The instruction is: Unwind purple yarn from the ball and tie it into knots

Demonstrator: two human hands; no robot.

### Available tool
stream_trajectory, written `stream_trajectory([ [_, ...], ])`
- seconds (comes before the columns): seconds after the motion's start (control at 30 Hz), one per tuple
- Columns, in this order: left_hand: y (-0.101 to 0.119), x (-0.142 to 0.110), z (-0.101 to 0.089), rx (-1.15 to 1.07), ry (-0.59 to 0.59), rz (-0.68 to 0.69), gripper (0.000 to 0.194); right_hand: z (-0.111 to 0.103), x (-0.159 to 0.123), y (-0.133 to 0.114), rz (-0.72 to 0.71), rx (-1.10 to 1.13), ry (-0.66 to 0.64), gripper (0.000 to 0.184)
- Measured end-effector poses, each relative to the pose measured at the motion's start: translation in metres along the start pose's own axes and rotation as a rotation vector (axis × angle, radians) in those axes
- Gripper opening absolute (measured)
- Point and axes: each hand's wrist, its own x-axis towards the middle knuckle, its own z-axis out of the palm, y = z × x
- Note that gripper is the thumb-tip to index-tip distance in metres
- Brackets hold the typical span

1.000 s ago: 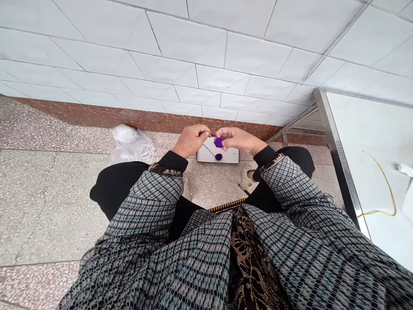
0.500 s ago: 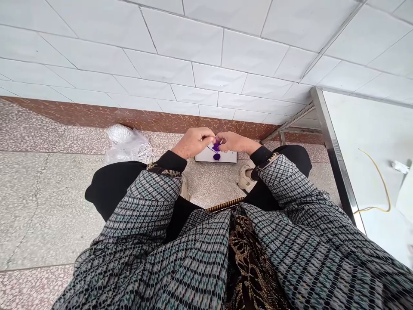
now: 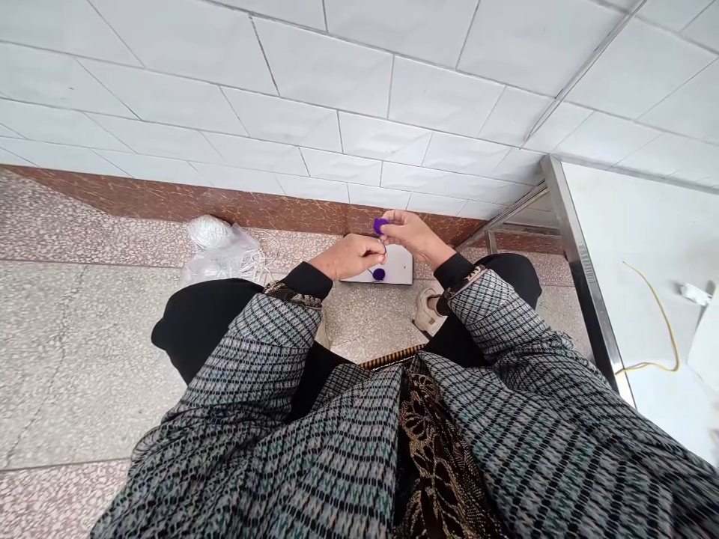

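My right hand (image 3: 413, 233) is raised a little and pinches a small purple piece (image 3: 380, 224) at its fingertips. My left hand (image 3: 351, 256) sits just below it with fingers closed in a pinch; what it grips is too small to name, maybe a thin thread. Under both hands a white flat box (image 3: 400, 266) lies on the floor, and a purple ball (image 3: 379, 275) rests on it. My arms wear grey checked sleeves.
A crumpled clear plastic bag (image 3: 225, 251) with a white bundle lies on the speckled floor to the left. A metal-edged white table (image 3: 634, 254) stands at the right, carrying a yellow cord (image 3: 666, 329). A white tiled wall rises straight ahead. My shoe (image 3: 428, 311) rests beside the box.
My right hand has lifted the purple piece up and away from the left hand, which dropped slightly toward the box. Earlier both hands met at the same height.
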Motion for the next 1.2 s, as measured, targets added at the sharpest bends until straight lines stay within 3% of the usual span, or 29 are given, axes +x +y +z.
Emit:
stream_trajectory([
  [0.1,-0.002,-0.002,-0.005,0.030,0.080,0.018,0.023,0.001,-0.001,0.005,0.022,-0.265,-0.038,0.026],
  [0.2,-0.007,-0.004,-0.013,0.088,0.213,-0.013,0.022,-0.003,-0.004,0.004,0.047,-0.425,-0.232,0.029],
  [0.27,-0.010,-0.005,-0.017,0.121,0.294,-0.049,0.022,-0.007,-0.006,0.001,0.043,-0.347,-0.388,0.030],
  [0.33,-0.012,-0.005,-0.020,0.133,0.353,-0.087,0.022,-0.013,-0.008,-0.003,0.003,-0.154,-0.452,0.030],
  [0.43,-0.009,-0.004,-0.020,0.104,0.371,-0.117,0.024,-0.019,-0.005,-0.010,-0.152,0.153,-0.358,0.035],
  [0.5,-0.004,-0.003,-0.017,0.070,0.303,-0.085,0.025,-0.021,-0.001,-0.012,-0.261,0.263,-0.231,0.038],
  [0.6,0.003,-0.003,-0.011,0.037,0.162,-0.009,0.027,-0.019,0.008,-0.005,-0.252,0.200,-0.091,0.031],
  [0.67,0.006,-0.004,-0.010,0.030,0.142,0.015,0.026,-0.014,0.011,0.003,-0.155,-0.006,-0.070,0.026],
  [0.73,0.006,-0.005,-0.013,0.038,0.194,0.010,0.025,-0.011,0.010,0.009,-0.070,-0.271,-0.138,0.026],
  [0.8,0.004,-0.007,-0.018,0.064,0.266,-0.023,0.023,-0.009,0.005,0.012,-0.040,-0.428,-0.290,0.028],
  [0.87,0.001,-0.007,-0.023,0.095,0.325,-0.078,0.021,-0.010,0.001,0.010,-0.059,-0.364,-0.441,0.028],
  [0.93,-0.002,-0.006,-0.026,0.111,0.350,-0.142,0.021,-0.013,-0.001,0.005,-0.113,-0.161,-0.507,0.028],
  [1.0,-0.003,-0.005,-0.026,0.108,0.337,-0.183,0.021,-0.016,0.000,0.000,-0.189,0.034,-0.467,0.030],
  [1.07,-0.002,-0.004,-0.022,0.085,0.279,-0.173,0.022,-0.018,0.001,-0.006,-0.251,0.146,-0.343,0.033],
  [1.2,0.005,-0.004,-0.013,0.009,0.067,-0.073,0.023,-0.015,0.004,-0.009,-0.233,0.086,-0.065,0.024],
])
